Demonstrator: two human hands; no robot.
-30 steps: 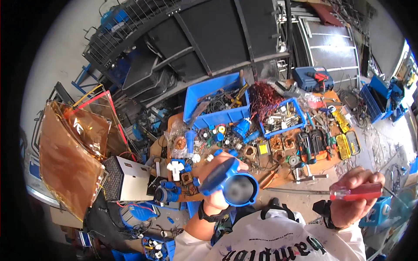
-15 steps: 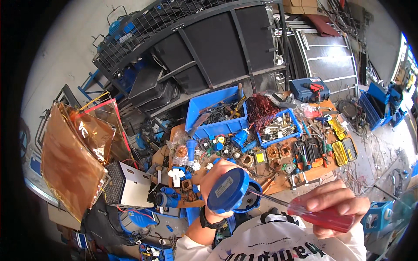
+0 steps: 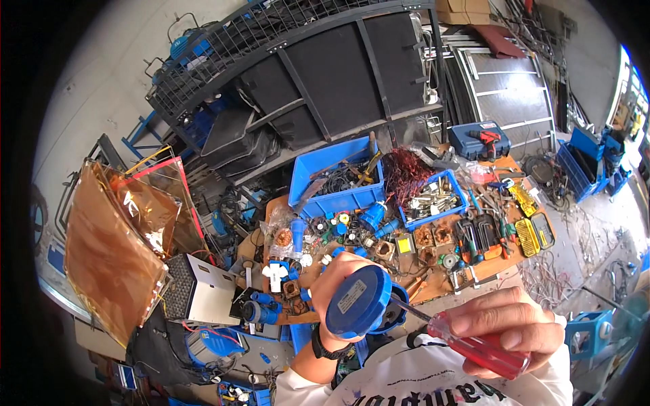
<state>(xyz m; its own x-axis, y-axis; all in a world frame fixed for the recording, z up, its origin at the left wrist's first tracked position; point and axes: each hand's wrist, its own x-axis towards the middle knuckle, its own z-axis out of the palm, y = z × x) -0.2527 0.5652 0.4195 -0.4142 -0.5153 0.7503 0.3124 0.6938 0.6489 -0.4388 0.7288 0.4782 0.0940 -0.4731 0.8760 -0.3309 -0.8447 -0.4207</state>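
Note:
My left hand [image 3: 330,281] is wrapped round a blue round plastic socket, its flip lid [image 3: 357,302] facing up toward me with a small pale label. Behind the lid, part of the socket's dark inner face [image 3: 394,312] shows. My right hand [image 3: 509,325] grips a screwdriver [image 3: 482,346] by its clear red handle. The thin metal shaft slants up and left to the socket's opening; its tip is hidden by the rim, so I cannot tell what it touches.
The wooden bench [image 3: 421,292] ahead carries a blue bin of cables [image 3: 338,197], a blue tray of metal parts [image 3: 435,204], copper coils, hand tools and a yellow bit case [image 3: 529,237]. A dark blue toolbox [image 3: 467,145] with a red drill stands behind. Brown sheets [image 3: 108,250] lean at the left.
The screwdriver handle has swung lower and left, so its shaft slants more steeply. My right hand has shifted a little left with it. The socket has turned slightly in my left hand.

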